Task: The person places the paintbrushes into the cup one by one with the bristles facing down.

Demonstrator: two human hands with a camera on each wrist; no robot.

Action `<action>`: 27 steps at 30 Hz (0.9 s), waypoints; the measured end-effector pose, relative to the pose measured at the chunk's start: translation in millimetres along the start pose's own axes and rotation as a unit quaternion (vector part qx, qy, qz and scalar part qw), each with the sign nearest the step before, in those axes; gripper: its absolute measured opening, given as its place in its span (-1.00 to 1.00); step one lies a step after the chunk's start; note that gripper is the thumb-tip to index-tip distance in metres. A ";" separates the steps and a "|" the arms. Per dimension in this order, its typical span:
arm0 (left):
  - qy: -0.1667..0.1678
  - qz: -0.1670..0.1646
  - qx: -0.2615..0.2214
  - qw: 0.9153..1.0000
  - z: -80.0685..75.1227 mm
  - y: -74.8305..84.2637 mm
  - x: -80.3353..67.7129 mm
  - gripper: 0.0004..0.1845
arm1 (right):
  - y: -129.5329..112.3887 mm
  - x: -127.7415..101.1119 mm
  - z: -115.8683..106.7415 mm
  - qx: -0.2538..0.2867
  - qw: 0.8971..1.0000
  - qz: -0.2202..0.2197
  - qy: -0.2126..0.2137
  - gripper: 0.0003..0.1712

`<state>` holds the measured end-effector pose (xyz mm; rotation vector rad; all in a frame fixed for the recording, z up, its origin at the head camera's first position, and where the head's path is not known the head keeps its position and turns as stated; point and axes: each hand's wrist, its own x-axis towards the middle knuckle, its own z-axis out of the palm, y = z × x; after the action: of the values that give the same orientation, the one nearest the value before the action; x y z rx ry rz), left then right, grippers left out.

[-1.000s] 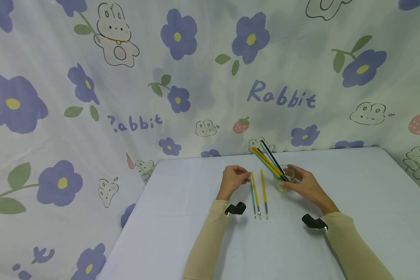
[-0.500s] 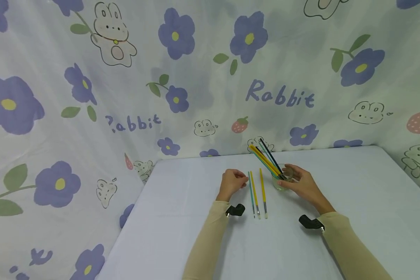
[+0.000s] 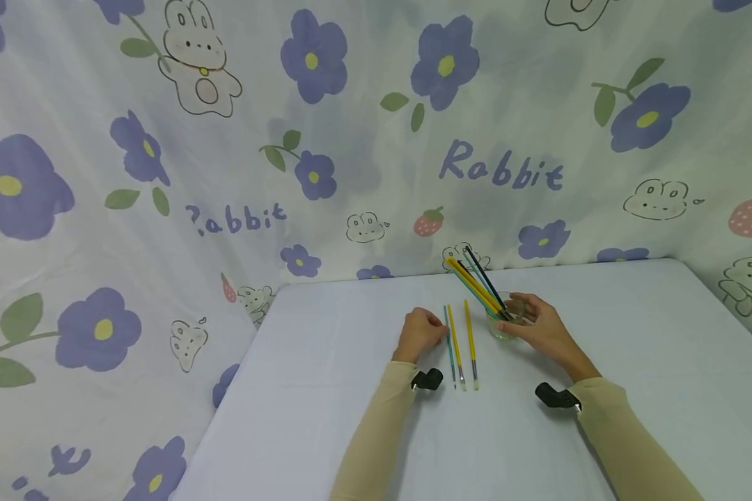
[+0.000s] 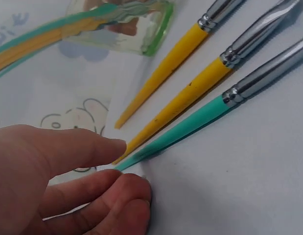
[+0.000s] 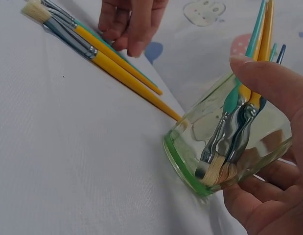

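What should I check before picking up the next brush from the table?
1. Right hand grips the jar: ok.
2. Jar upright: not ok, it tilts toward the loose brushes.
3. Brushes in the jar stay inside, bristles down: ok.
4. Three loose brushes lie side by side on the table, apart from the jar: ok.
5. Left hand is at the teal brush, fingertips by its handle tip: ok.
6. Left hand has a firm pinch on it: cannot tell.
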<state>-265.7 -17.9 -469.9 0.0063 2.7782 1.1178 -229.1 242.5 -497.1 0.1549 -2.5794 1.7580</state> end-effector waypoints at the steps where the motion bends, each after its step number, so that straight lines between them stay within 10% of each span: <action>1: 0.000 -0.001 0.003 1.000 0.5 0.0 -0.6 -0.84 | -0.4 0.1 -0.1 0.001 1.000 0.000 -0.001 0.04; 27: 0.024 -0.012 0.134 0.991 3.6 13.0 -6.7 -0.74 | -2.4 -0.8 -1.8 0.006 1.000 0.008 -0.007 0.06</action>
<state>-259.2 -6.4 -462.6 -0.0236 2.9409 0.7404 -228.2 243.3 -494.3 0.1470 -2.5870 1.7840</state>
